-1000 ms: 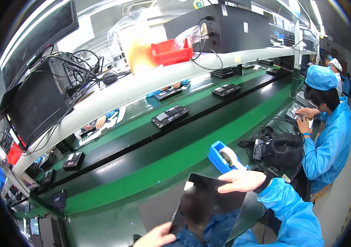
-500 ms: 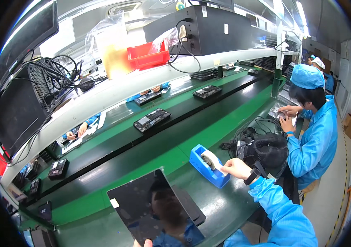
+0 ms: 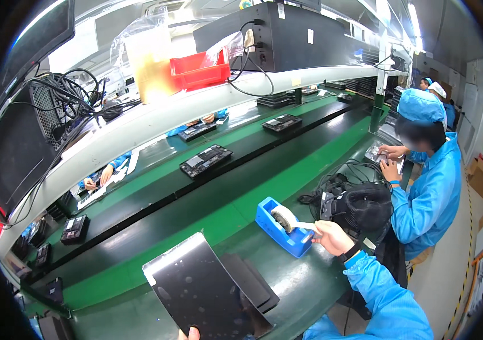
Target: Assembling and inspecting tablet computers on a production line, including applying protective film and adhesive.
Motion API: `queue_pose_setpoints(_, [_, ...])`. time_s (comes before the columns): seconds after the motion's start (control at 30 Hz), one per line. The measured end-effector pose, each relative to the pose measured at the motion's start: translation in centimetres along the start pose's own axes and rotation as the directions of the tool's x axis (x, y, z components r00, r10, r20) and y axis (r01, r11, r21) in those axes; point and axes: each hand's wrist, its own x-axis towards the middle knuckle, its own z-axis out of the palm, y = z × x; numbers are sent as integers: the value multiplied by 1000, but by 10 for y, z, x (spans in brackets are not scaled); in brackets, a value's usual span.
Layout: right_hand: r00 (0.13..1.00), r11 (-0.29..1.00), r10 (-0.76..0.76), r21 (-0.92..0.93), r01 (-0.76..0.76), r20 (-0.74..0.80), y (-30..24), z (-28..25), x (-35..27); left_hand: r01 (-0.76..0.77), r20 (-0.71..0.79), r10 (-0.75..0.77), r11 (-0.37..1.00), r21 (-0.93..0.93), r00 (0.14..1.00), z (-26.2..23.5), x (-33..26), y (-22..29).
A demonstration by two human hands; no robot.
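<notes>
Pinched in the fingers of my right hand (image 3: pixel 335 239) is the free end of a strip of pale tape (image 3: pixel 305 225). It runs from the roll in a blue tape dispenser (image 3: pixel 291 243) standing on the green bench. My left hand (image 3: pixel 191 333) grips the bottom edge of a thin, glossy black screen panel (image 3: pixel 204 289); only a thumb and part of the fingers show. The panel is tilted, and a small whitish piece sticks to its left edge. Partly behind it, a flat dark object (image 3: pixel 250 280) lies on the bench.
Black cables and a dark bundle (image 3: pixel 360 207) lie right of the dispenser. A co-worker in blue (image 3: pixel 428 187) works beyond them. Opened laptop bases (image 3: pixel 206 160) sit along the line ahead. Overhead, a white shelf (image 3: pixel 105 131) carries a red bin (image 3: pixel 200 71) and computer cases.
My right hand has drawn the tape outward to the right, so a longer strip spans from the roll. The panel has tilted, and its glossy face now reflects light instead of a dark figure.
</notes>
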Motion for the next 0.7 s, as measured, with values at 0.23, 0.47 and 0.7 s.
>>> queue_pose_setpoints(0.23, [965, 907, -32, -413, -81, -260, 30, 13, -32, -15, 41, 16, 1000, -15, 999, 3, -1, 1])
queue_pose_setpoints(0.47, [978, 999, 2, -31, -9, -207, 57, 2, -25, -23, 50, 22, 1000, 17, 999, 7, -4, 4])
queue_pose_setpoints(0.7, [975, 597, -67, -791, -130, -211, -7, 48, -55, -41, 52, 39, 998, 37, 998, 14, 1, 2])
